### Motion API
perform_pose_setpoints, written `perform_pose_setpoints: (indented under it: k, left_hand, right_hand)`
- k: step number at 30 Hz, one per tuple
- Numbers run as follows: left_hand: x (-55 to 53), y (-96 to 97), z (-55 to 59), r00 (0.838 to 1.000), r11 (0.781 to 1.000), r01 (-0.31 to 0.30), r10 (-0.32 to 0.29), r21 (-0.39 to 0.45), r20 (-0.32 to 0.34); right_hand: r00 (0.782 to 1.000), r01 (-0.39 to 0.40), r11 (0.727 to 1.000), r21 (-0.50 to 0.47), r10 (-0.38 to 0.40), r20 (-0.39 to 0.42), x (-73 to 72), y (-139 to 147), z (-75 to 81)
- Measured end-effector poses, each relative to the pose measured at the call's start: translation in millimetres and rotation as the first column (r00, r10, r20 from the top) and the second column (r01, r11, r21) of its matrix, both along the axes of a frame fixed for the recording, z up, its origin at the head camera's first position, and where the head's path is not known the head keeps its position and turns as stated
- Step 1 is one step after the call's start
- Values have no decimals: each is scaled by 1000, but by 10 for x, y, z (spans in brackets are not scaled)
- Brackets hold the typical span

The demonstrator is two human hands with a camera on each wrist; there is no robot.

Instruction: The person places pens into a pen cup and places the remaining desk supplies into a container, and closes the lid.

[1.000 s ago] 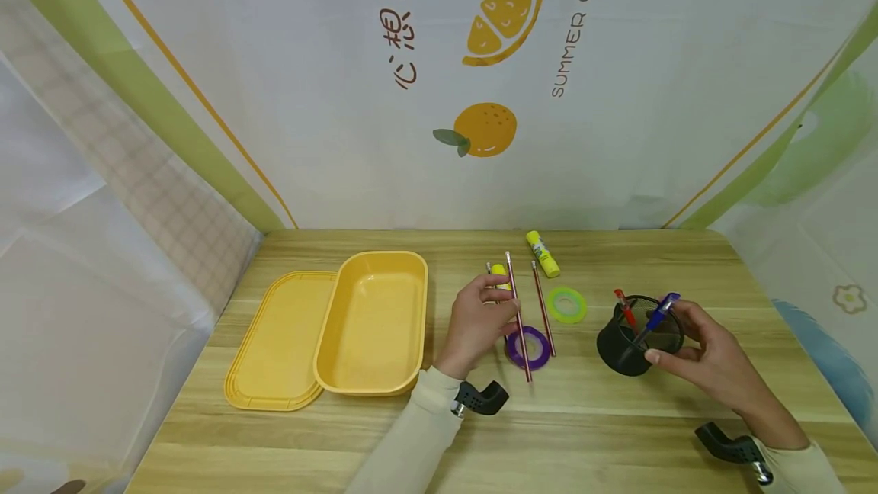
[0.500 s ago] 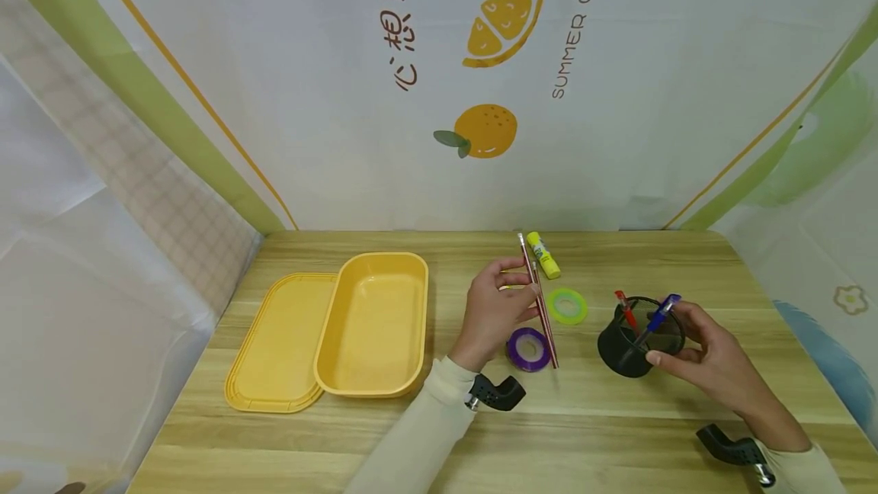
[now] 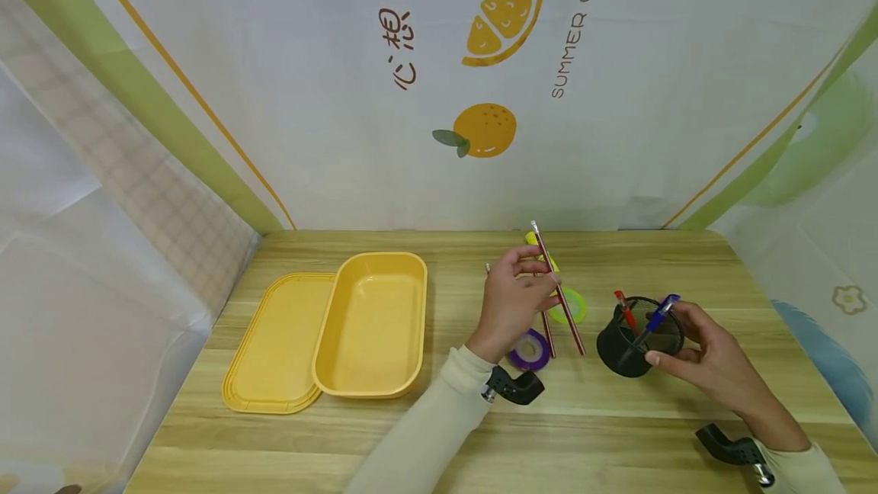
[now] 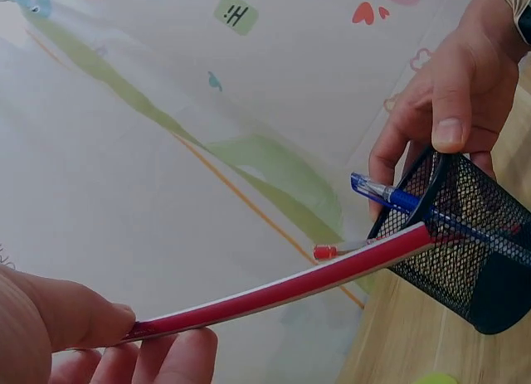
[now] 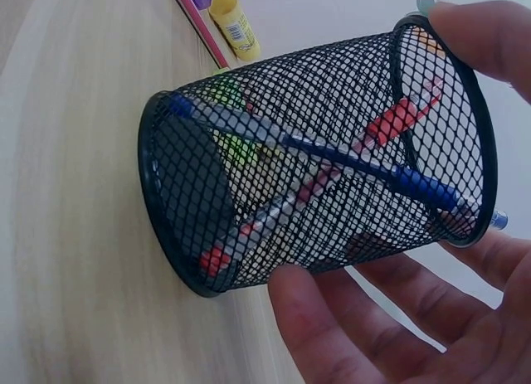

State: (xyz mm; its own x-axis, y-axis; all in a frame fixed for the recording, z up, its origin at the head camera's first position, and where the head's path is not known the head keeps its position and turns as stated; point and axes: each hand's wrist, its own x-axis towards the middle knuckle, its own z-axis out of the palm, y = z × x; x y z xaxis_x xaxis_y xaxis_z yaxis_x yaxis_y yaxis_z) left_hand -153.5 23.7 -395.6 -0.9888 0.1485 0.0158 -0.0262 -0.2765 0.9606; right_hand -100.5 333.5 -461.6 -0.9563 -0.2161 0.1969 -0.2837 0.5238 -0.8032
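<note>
My left hand [image 3: 516,299]: pinching a slanted pencil [image 3: 568,313], carried rightward since a second ago, nearer the cup [image 3: 620,353]. My right hand [image 3: 713,357]: gripping that cup, unmoved.

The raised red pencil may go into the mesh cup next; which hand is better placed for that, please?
Probably the left hand: it pinches the raised red pencil, while the right hand holds the mesh cup.
</note>
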Motion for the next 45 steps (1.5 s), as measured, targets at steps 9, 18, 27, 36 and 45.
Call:
perform_pose_setpoints:
  k: [9,18,27,36,45]
  left_hand:
    - [-37,161,54,1000,999,0,2,48,-24]
    - [-39,269,69,999,997,0,2,71,-33]
    - [-55,411,8,998,996,26,-20,91,-63]
    - [-36,507,-117,989,999,34,-36,-16,-147]
    - [20,564,-222,979,984,19,-55,-179,-198]
  right_hand:
    - [1000,-6,1000,-19,5,-15,-13,16,-3]
    - [1000,6,1000,-3,-6,-18,-8,13,-4]
    - [1000,8,1000,-4,-8,-11,-1,4,-9]
    - [1000,7,1000,-8,-7,-8,-6,1,-12]
    - [1000,6,1000,-6,-6,0,-7,2,-17]
